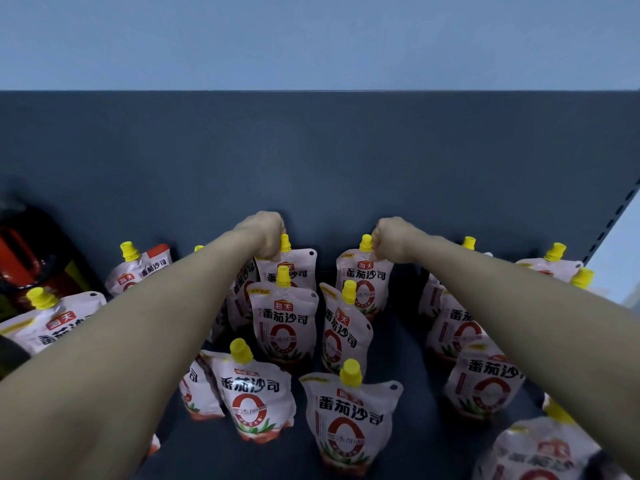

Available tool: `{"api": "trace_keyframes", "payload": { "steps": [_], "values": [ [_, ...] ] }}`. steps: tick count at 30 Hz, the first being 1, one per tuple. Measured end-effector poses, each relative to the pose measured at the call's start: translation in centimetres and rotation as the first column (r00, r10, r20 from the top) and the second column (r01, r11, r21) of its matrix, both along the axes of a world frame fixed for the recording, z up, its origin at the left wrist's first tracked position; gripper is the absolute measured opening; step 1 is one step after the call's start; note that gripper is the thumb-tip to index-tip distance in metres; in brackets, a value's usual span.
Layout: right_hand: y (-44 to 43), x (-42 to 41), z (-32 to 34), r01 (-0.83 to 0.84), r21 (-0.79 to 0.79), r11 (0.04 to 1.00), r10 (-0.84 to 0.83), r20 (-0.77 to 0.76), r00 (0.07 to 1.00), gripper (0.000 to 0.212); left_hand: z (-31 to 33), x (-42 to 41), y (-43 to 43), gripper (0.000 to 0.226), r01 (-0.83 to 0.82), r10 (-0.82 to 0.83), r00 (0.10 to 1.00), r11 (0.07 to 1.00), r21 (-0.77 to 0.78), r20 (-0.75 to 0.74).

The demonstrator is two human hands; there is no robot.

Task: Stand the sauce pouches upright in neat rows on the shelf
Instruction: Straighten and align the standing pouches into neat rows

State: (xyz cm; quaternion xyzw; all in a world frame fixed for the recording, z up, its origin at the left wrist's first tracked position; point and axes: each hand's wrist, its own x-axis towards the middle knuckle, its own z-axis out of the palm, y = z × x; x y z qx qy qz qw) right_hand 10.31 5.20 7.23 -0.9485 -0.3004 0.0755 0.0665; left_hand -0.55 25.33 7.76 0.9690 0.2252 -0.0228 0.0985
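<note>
Two hands work at the rear of the shelf [408, 344], each curled round the top of one sauce pouch. I read my left hand [265, 237] as gripping the rear-left pouch [299, 263] at its upper edge, fingers closed just beside its yellow cap [284, 242]. My right hand [389, 242] grips the rear-right pouch [363, 273] at the neck, touching that pouch's cap. Both pouches stand upright close to the dark back panel [311, 150], with bare shelf between them.

Just in front of the left hand, a centre pouch [284, 323] stands upright. Between the hands and nearer to me, a turned pouch [343, 336] faces sideways and leans. Two front pouches [349, 417] stand nearer still. Outboard of the right hand, more pouches are partly hidden by the forearm. Outboard of the left hand, a creased pouch [138, 270] leans, and beyond it stands a dark bottle [31, 258].
</note>
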Motion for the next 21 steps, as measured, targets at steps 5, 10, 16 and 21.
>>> {"api": "trace_keyframes", "payload": {
  "steps": [5,10,16,21],
  "values": [
    [-0.2,-0.4,0.0,0.007,-0.019,1.000,-0.006,0.032,0.999,0.020,-0.4,-0.1,0.3,0.018,-0.013,0.012,0.998,1.000,0.011,0.055],
    [-0.5,-1.2,1.2,0.006,-0.007,1.000,-0.005,0.095,0.995,0.019,-0.7,-0.1,0.6,0.012,-0.013,0.012,0.998,1.000,0.015,0.061],
    [-0.7,-3.8,3.9,-0.018,0.088,0.996,-0.002,0.220,0.975,0.018,0.9,-1.0,0.6,0.017,0.007,-0.008,0.989,1.000,0.003,0.147],
    [-0.9,-7.6,5.9,-0.117,0.125,0.985,0.132,-0.116,0.984,0.041,3.9,-3.3,-0.3,0.016,0.140,-0.093,0.952,0.980,-0.145,0.290]
  ]
}}
